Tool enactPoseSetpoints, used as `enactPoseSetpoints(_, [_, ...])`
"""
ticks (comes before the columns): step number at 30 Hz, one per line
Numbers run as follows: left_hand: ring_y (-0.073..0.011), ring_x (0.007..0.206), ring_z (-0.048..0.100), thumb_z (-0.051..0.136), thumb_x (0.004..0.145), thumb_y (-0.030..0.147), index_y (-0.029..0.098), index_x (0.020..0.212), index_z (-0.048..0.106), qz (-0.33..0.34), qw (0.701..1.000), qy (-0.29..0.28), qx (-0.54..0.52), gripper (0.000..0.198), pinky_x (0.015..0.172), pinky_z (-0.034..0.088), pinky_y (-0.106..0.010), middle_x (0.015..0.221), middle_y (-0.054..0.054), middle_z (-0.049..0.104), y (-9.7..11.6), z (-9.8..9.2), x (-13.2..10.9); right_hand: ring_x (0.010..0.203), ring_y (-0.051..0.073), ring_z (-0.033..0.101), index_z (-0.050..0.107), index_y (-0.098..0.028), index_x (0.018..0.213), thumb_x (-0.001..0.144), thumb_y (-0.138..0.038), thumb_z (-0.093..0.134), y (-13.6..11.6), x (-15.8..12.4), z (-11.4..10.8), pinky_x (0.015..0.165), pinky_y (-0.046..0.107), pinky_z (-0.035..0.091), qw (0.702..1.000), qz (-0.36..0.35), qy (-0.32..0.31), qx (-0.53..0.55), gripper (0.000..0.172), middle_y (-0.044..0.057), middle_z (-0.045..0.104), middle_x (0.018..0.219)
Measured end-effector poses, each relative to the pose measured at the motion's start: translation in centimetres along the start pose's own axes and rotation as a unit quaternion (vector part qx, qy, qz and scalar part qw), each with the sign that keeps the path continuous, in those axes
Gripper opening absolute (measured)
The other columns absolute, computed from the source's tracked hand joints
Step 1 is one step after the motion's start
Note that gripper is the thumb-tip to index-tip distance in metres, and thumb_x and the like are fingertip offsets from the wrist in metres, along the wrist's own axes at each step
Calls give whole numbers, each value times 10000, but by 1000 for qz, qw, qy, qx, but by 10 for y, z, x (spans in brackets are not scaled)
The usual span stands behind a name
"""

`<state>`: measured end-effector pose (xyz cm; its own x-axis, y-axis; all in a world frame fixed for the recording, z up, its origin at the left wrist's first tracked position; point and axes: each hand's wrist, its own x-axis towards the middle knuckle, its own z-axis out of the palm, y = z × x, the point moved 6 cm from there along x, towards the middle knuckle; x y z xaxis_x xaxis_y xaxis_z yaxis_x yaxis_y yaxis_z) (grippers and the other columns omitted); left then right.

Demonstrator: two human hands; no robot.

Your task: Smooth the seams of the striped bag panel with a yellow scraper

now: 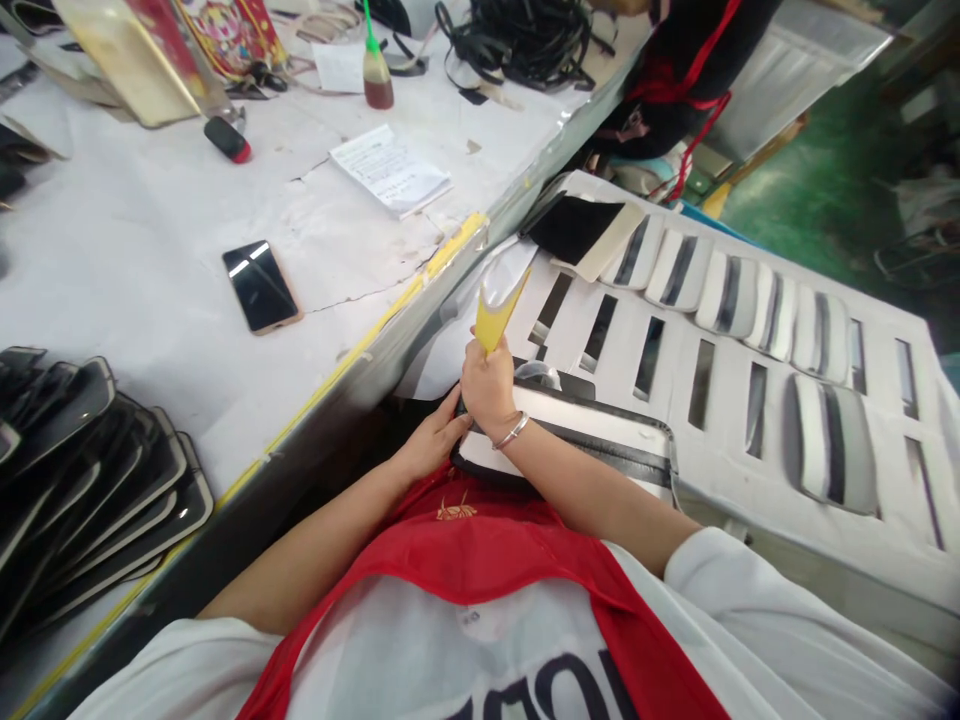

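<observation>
My right hand (pixel 489 385) is closed round the base of a yellow strip (pixel 496 308) that sticks up and away from me, its far end pale and glossy. My left hand (pixel 431 445) rests with fingers together against the near corner of a flat white piece with a dark border (pixel 592 432), which lies across my lap. A silver bangle sits on my right wrist. I wear a red apron over a white shirt.
A white slotted rack (pixel 757 380) to my right holds several white and black pieces. A stack of black glossy pieces (pixel 82 470) lies at the left on the white-covered table (pixel 150 250), along with a phone (pixel 261 286), a paper pad (pixel 390 170), a glue bottle (pixel 376 70). Another person in black (pixel 675 70) stands beyond.
</observation>
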<state>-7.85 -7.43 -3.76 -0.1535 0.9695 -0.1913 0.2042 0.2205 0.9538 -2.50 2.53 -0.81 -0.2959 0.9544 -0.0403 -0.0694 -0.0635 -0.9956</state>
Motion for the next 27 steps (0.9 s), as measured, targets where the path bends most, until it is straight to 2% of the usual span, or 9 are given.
enactPoseSetpoints(4, [-290,1209,520,456,861,444,76,1204,581,2,999,-4,37,519,1043,399,-435,1274,-184,573,-7,-3,-5,970,166,577,503,-210,1101,802,-177,467,-25,-20,12,949,300,437,979,-148,-68,-122,302,56,590,1054])
enactPoseSetpoints(6, [-284,1243,497,432,885,463,123,1228,571,11,998,-17,60,502,1055,393,-453,1312,-166,548,-13,-4,-7,906,166,601,493,-208,1109,812,-168,466,-25,-22,15,907,313,472,973,-128,-104,-159,301,51,606,1001])
enactPoseSetpoints(8, [-283,1293,447,422,899,464,184,1326,497,31,993,-23,115,516,1067,383,-484,1364,-134,506,-19,-6,-4,712,149,616,469,-206,1118,854,-226,460,-20,-16,6,750,306,533,980,-65,-107,-152,265,19,610,847])
enactPoseSetpoints(12, [-306,1306,418,381,910,482,238,1468,290,94,955,23,279,616,1019,441,-532,1435,-101,424,-16,-19,4,481,90,574,477,-205,1018,874,-401,515,-28,-24,-51,467,222,515,992,23,-123,1,246,-18,611,758])
enactPoseSetpoints(15, [-318,1343,364,402,903,493,351,1503,98,190,904,39,381,687,1064,378,-560,1517,-34,296,15,-10,-1,570,101,633,522,-162,913,818,-397,626,-45,-56,-136,487,187,528,992,70,-95,40,274,22,647,775])
enactPoseSetpoints(18, [-324,1365,326,427,895,518,305,1513,66,308,843,16,441,748,1098,321,-542,1527,-78,270,56,34,-10,487,106,601,504,-158,956,776,-431,680,-55,-99,-245,412,183,503,996,91,23,11,371,3,637,669])
enactPoseSetpoints(21, [-299,1341,372,440,883,561,187,1500,188,409,778,-64,472,765,1117,277,-505,1464,-146,379,82,107,-19,389,106,540,471,-176,945,800,-496,634,-45,-145,-333,336,178,447,984,131,111,-48,387,-29,589,551])
enactPoseSetpoints(24, [-284,1345,364,459,878,559,117,1432,353,442,721,-170,506,716,1134,223,-494,1455,-157,387,83,183,-25,346,100,505,457,-183,865,813,-532,594,-13,-184,-372,308,167,401,966,234,78,-82,378,-29,561,512])
enactPoseSetpoints(27, [-284,1349,354,482,880,523,94,1393,413,417,703,-210,537,672,1128,215,-503,1465,-155,366,74,230,-22,359,108,516,463,-187,879,803,-570,579,19,-209,-376,325,176,417,946,308,-4,-101,407,-20,566,519])
